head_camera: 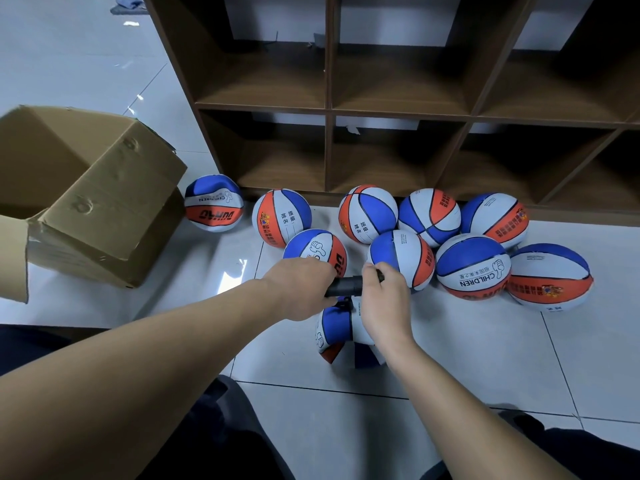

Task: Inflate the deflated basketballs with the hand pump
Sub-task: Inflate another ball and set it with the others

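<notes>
On the pale tiled floor [467,358], an open cardboard box [86,202] sits at the left and a dark wooden cubby shelf [329,109] stands behind a cluster of red, white and blue basketballs [472,266] along its foot. In front of them the black hand pump [344,286] lies roughly level, its long axis running left to right, above a limp, folded basketball [334,329] on the tiles. The left hand [299,291] is wrapped around the pump's left end and the right hand [382,299] is closed on its right end, though the nozzle is hidden, so where it enters the ball is hard to say.
</notes>
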